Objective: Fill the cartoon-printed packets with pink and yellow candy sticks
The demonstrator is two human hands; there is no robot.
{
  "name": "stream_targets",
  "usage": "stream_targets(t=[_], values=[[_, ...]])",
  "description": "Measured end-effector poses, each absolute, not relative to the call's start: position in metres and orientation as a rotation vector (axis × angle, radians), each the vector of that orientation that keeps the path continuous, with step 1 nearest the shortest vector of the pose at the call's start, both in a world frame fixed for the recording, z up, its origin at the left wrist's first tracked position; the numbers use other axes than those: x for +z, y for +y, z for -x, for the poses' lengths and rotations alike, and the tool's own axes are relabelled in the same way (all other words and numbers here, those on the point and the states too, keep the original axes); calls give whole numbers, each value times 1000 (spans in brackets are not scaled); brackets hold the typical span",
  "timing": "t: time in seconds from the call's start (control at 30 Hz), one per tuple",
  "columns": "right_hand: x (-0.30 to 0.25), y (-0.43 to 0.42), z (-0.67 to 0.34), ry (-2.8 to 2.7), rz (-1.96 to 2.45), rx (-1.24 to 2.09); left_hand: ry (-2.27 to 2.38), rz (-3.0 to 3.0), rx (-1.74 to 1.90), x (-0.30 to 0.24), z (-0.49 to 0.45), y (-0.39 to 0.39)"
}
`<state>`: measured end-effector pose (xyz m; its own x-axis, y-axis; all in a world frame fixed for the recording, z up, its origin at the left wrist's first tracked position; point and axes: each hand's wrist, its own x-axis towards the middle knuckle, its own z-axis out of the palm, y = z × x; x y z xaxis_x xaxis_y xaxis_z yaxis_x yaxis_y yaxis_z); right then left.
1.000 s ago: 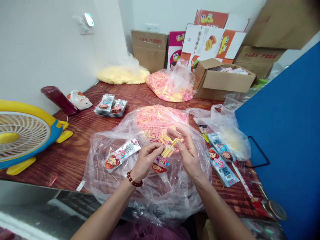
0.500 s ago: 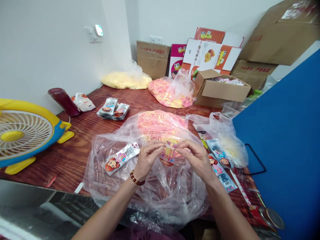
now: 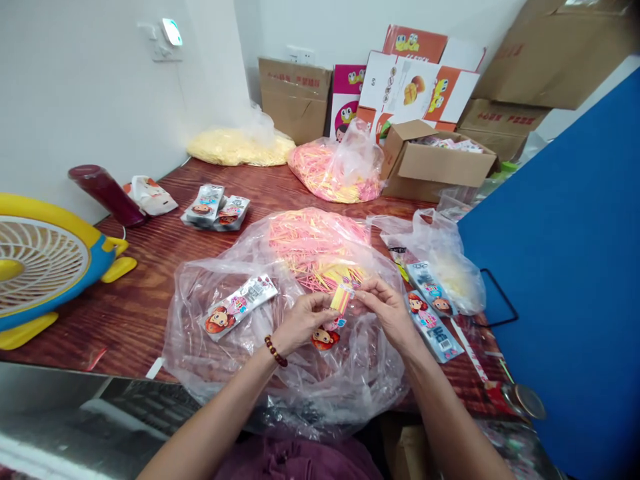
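Note:
Between my two hands is a small printed packet [image 3: 325, 339] with a cartoon face. Yellow and pink sticks [image 3: 341, 298] show at its upper part. My left hand [image 3: 303, 323], with a beaded bracelet at the wrist, pinches the packet's left side. At its upper right edge, the fingers of my right hand [image 3: 387, 310] are closed on it. Just beyond lies a large clear plastic bag [image 3: 200, 360], spread open, with a heap of pink and yellow sticks [image 3: 313, 237] in it. A flat silver packet [image 3: 240, 307] rests on the bag to the left.
More packets [image 3: 430, 327] and a knotted clear bag [image 3: 457, 280] lie at right, beside a blue panel [image 3: 560, 267]. At left stand a yellow-blue fan [image 3: 95, 267] and a dark red bottle [image 3: 107, 197]. Filled bags [image 3: 335, 170] and an open carton [image 3: 443, 167] line the back.
The packet has tilted, so the sticks now slant to the right. My left hand has turned and dropped slightly; my right hand stays at the packet's upper edge. The whole view has shifted a little.

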<state>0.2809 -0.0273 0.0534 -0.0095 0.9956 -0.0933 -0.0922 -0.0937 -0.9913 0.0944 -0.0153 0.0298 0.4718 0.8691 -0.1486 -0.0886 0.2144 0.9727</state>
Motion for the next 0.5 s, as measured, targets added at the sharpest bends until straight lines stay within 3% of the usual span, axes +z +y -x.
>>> stream_targets(t=[0.1,0.23,0.5], values=[[37,-36,-294,-1131,1269,1405,868,-1359,724,11,-107,-25],[9,-34,-323,-1236,1485,1257,1016,-1718,690,3,-107,-34],[4,-38,-333,-2051,2192,241,1569,-2192,662,15,1,-16]])
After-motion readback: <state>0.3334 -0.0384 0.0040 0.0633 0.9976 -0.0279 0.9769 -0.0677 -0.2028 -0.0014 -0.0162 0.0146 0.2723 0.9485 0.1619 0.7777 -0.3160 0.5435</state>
